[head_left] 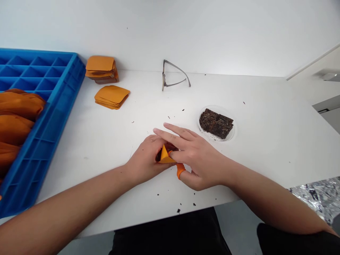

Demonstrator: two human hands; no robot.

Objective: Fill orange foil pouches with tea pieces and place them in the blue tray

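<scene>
My left hand (146,159) grips a folded orange paper wrapper (165,156) around a dark filling, which shows only at the edge. My right hand (199,157) lies over it, with one finger pressing the paper and two fingers stretched across my left knuckles. An orange finger cot (181,170) covers a digit of my right hand. Beyond my hands, a block of dark brown flaky pressed material (216,123) sits on a clear round dish (233,129). Two stacks of orange paper squares (112,96) (101,68) lie to the far left.
A blue compartmented plastic tray (60,92) holding orange packets (16,120) runs along the left of the white table (265,152). Eyeglasses (172,75) stand at the far edge. Dark crumbs (170,200) are scattered near the front edge. Crumpled foil (318,194) lies beyond the right edge.
</scene>
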